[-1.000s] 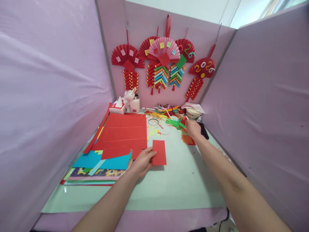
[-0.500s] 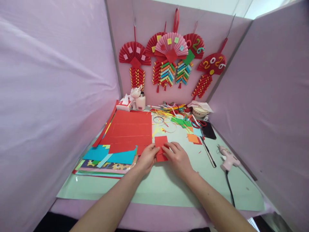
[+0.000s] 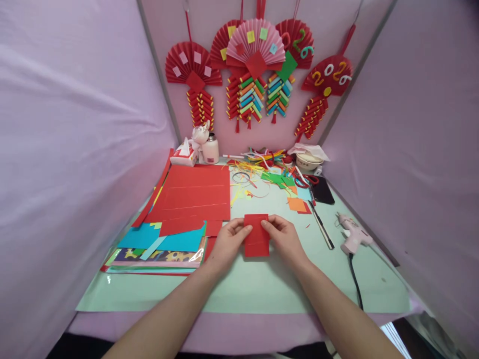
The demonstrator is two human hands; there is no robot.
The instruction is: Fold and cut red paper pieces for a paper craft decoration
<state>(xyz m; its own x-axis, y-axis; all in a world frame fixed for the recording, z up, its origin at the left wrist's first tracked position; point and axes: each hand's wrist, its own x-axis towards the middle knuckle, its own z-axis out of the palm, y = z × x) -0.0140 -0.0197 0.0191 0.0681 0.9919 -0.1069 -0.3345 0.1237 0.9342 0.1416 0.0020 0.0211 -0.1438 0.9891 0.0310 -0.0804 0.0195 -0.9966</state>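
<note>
Green tabletop (image 3: 262, 291): red card (image 3: 256, 240), long axis toward wall (image 3: 224, 142); left fingers (image 3: 241, 233), right fingers (image 3: 271, 228) pinching sides.

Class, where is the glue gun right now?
In the head view, the glue gun lies on the right, just past the slim black-and-white tool that separates it from the right hand.

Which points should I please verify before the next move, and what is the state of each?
1. Small red paper rectangle held at its left edge by the left hand: ok.
2. Its right edge held by the right hand: ok.
3. Rectangle is a single layer: cannot tell; a faint line may be an edge or crease.
4. Pale pink glue gun lying apart from both hands: ok.
5. Glue gun cool: cannot tell.
6. Thin yellow paper strips tidied away: not ok; they lie tangled beyond the hands.
</note>
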